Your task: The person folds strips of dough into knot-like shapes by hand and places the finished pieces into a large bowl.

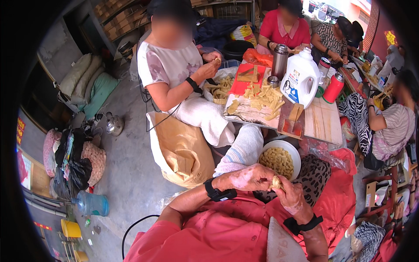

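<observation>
My left hand [253, 177] and my right hand [292, 195] meet over my lap, with a small knotted piece of a pale yellow, strip-like material [276, 182] pinched between their fingers. Both wrists wear black bands. Just beyond my hands, a white bowl [298, 155] holds many small yellow knotted pieces [276, 161]. Flat yellow strips [263, 98] lie loose on the table, and more fill a bag [224, 85] at its left. The undersides of my fingers are partly hidden.
A white detergent jug [301, 78], a steel flask [280, 62] and a red flask [334, 87] stand on the table [322, 122]. A large paper sack [183, 147] sits on the floor left of it. A co-worker [183, 75] sits at the left; others work further back and right.
</observation>
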`<action>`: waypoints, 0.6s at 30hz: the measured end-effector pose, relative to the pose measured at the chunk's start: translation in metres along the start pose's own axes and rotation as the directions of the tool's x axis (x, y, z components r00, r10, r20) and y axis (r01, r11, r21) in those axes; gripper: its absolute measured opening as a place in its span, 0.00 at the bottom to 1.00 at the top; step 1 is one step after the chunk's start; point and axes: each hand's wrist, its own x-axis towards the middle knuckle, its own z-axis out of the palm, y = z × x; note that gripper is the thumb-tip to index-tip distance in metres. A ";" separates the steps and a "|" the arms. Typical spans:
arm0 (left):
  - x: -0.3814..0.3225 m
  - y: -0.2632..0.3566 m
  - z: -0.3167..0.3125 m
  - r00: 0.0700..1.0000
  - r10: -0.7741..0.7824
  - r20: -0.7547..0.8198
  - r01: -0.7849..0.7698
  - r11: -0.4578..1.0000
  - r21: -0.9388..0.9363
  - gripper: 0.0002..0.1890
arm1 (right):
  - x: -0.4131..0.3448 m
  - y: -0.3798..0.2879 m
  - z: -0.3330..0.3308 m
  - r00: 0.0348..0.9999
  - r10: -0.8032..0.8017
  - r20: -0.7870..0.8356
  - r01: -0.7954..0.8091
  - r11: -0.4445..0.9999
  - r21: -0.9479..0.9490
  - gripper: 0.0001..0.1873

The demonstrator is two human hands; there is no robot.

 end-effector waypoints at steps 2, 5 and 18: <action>0.004 0.001 -0.004 1.000 -0.003 -0.011 0.002 0.995 -0.101 0.06 | 0.004 0.001 -0.002 1.000 -0.005 -0.021 0.004 0.999 -0.041 0.20; 0.003 -0.007 0.000 0.995 -0.088 -0.046 0.067 0.936 -0.345 0.09 | 0.011 0.000 -0.006 0.998 -0.065 -0.025 0.061 0.990 -0.130 0.19; 0.002 0.003 0.002 0.978 -0.180 -0.104 0.145 0.950 -0.277 0.09 | 0.011 0.007 -0.013 0.974 -0.225 -0.026 0.203 0.918 -0.341 0.30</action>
